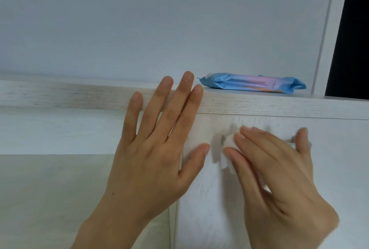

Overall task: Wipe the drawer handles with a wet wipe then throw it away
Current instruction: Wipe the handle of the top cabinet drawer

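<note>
Head view: the left hand (157,148) lies flat with its fingers spread on the drawer front (209,198), fingertips reaching the cabinet top (259,105). The right hand (275,168) holds a bunched wet wipe (227,148) against the drawer handle (293,139). A blue wipes pack (253,84) lies on the top; its contents are hidden.

Wipes pack (252,83) on cabinet top (259,101), behind both hands.

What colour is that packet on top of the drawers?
The packet is blue with a pink band along its middle; the head view shows it.
</note>
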